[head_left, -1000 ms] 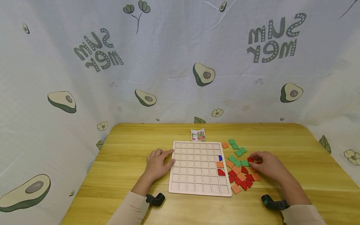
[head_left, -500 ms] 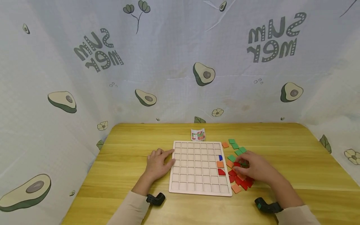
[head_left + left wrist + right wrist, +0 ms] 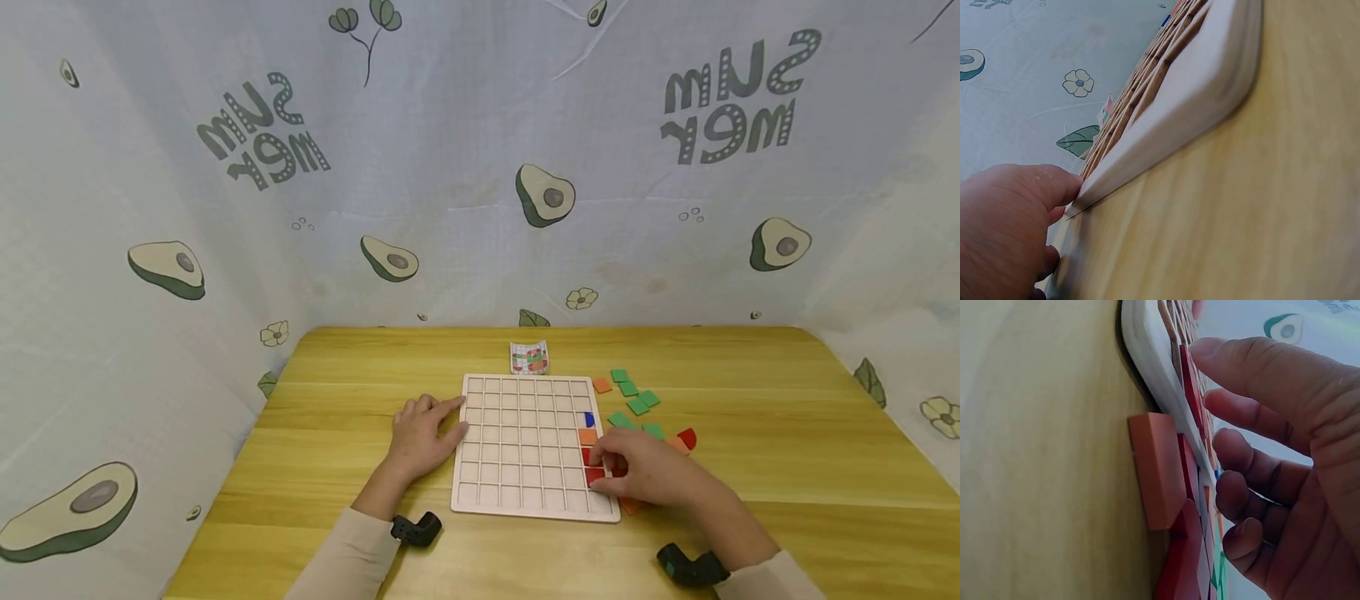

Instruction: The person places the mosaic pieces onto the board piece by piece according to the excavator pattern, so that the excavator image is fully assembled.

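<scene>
A pale wooden grid board (image 3: 508, 475) lies on the table. My left hand (image 3: 418, 437) rests beside it, thumb and index fingertip touching its left edge; the left wrist view shows the thumb (image 3: 1054, 184) against the rim. My right hand (image 3: 648, 468) is over the board's right column, thumb and index finger pinching a red tile (image 3: 595, 477) at a cell near the bottom. Seen from the right wrist, this red tile (image 3: 1191, 381) stands slightly tilted at the board's edge. Above it in that column are another red piece (image 3: 587, 457), an orange square (image 3: 587, 437) and a blue piece (image 3: 588, 419).
Green squares (image 3: 637, 406) and orange ones lie right of the board, with a red rounded piece (image 3: 687, 438). My right hand covers part of this pile; an orange tile (image 3: 1157, 469) sits close to the board. A small patterned card (image 3: 529, 358) stands behind the board.
My right hand has moved left from the loose pieces onto the board's right column, bringing a red tile. The left hand and the board have stayed in place.
</scene>
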The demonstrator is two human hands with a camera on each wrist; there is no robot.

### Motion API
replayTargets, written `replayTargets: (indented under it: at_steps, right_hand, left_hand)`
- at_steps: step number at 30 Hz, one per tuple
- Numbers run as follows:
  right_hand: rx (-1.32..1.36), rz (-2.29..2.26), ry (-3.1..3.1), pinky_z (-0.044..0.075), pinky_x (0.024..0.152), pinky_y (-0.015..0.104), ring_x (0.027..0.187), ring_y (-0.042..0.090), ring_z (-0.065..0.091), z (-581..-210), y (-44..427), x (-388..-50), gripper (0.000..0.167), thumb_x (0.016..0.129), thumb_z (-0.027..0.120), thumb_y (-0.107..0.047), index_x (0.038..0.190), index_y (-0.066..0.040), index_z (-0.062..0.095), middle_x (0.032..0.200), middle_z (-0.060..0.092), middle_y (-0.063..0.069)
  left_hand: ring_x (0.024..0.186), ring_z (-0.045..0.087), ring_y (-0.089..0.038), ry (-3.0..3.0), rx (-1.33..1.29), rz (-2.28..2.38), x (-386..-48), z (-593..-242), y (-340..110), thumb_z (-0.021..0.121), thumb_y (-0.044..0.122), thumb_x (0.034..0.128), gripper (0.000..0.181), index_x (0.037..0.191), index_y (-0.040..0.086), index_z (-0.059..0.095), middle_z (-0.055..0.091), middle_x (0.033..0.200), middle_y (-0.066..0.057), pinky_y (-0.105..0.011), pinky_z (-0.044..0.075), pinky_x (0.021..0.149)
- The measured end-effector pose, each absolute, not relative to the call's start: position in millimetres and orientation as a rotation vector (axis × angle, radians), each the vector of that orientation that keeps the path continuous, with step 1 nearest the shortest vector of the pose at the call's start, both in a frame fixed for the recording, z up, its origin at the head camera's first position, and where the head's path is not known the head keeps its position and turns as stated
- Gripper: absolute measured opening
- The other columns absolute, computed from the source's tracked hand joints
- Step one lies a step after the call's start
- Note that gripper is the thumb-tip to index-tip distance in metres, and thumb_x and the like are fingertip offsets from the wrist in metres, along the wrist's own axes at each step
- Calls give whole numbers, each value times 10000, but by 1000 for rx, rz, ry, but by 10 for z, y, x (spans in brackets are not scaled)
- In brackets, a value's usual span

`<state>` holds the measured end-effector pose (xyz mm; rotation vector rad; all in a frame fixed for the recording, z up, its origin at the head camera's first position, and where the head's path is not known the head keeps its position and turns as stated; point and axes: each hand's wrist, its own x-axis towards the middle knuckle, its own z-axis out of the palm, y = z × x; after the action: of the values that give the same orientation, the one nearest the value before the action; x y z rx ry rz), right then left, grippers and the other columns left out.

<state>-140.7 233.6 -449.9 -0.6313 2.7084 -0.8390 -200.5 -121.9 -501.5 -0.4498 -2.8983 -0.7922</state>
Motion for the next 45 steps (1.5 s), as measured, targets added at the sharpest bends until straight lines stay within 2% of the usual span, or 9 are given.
replayTargets:
  at_steps: [6,11,20,31,39,45]
  right_hand:
    - [-535,-847,2709,401,624,217,708,35,469,-4515,2395,-1445,195,865,809,-345,921,-232,660,783,525,-83]
    - [-539,-829,2743,381,615,223,684,31,452,-4549,2421,-1474,240,843,818,-395,892,-223,658,751,510,-89]
    - [-549,-820,2754,361,621,229,697,36,437,-4578,2433,-1480,314,791,847,-431,894,-232,627,758,503,-66]
    - [-561,-849,2744,385,641,222,719,40,457,-4546,2436,-1450,305,814,829,-438,939,-220,656,782,521,-76]
    - [-431,-902,2746,475,651,224,735,46,512,-4511,2607,-1496,233,874,805,-304,1017,-157,694,828,590,-63]
    - [-374,-809,2838,417,608,237,708,88,461,-4491,2711,-1523,134,937,735,-211,1052,-145,711,806,531,-35]
  left_hand:
    - [827,370,-164,-2898,-447,-808,-2009,-5009,-1218,638,434,954,466,1393,278,649,537,973,-2,-348,255,765]
    - [835,377,-165,-2896,-450,-808,-2004,-5006,-1222,639,431,951,467,1390,272,652,540,974,-2,-354,260,767]
    - [835,381,-160,-2902,-452,-802,-2003,-4999,-1216,633,436,953,468,1393,279,649,540,971,1,-352,262,771]
    - [850,397,-167,-2906,-436,-782,-2006,-5006,-1208,632,426,956,464,1393,272,649,558,989,-12,-363,276,774]
    - [843,394,-161,-2900,-437,-776,-2011,-5021,-1208,632,431,957,459,1389,277,652,562,992,-11,-361,281,769]
    - [845,403,-162,-2896,-438,-766,-2011,-5015,-1210,638,426,955,458,1386,272,656,571,1000,-18,-356,286,768]
